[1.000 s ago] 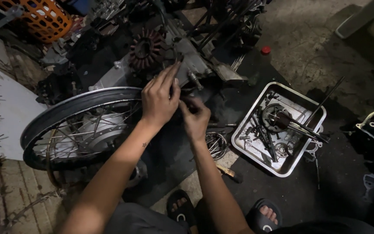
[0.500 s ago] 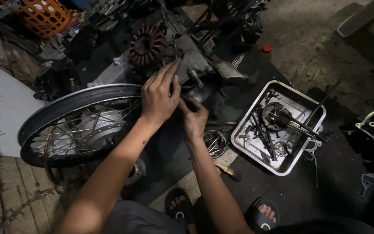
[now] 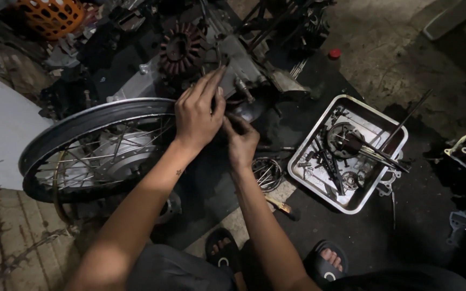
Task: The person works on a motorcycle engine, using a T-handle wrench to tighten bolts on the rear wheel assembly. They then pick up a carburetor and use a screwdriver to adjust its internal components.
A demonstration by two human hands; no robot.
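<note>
Left hand [image 3: 198, 116], fingers loosely spread, touches engine case [image 3: 244, 67]; right hand's [image 3: 241, 141] grip unclear.

Spoked wheel [image 3: 90, 148] left of hands; parts tray [image 3: 319, 186] right; engine block [image 3: 233, 59] behind (stator [image 3: 182, 48] on it).

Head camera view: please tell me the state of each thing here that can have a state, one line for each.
Left hand: fingers spread, resting on the grey metal engine casing.
Right hand: curled, grip hidden.
Spoked wheel with dark rim: lying tilted on the floor.
Rectangular steel tray: open, filled with dark metal parts.
Orange plastic basket: contents not visible.
Small red cap: lying loose on the floor.
</note>
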